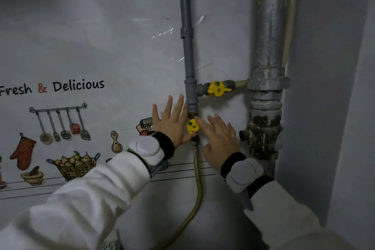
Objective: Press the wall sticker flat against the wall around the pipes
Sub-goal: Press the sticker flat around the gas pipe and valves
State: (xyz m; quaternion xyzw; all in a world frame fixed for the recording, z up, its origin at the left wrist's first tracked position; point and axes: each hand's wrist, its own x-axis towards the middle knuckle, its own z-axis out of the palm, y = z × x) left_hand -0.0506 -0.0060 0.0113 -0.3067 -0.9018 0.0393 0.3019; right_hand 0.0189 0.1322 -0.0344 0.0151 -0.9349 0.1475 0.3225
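Observation:
A glossy wall sticker (97,50) printed with "Fresh & Delicious" and kitchen utensils covers the wall, reaching past the thin grey pipe (187,46). My left hand (172,123) lies flat on the sticker just left of that pipe, fingers spread. My right hand (218,138) lies flat on the sticker to the right of the pipe, fingers apart. Between the two hands sits a small yellow valve handle (192,126). A few wrinkles show in the sticker beside the pipe higher up.
A second yellow valve (217,88) sits on the horizontal branch running to a thick rusty metal pipe (267,87) in the corner. A braided hose (197,178) hangs down from the lower valve. The side wall (334,107) closes in on the right.

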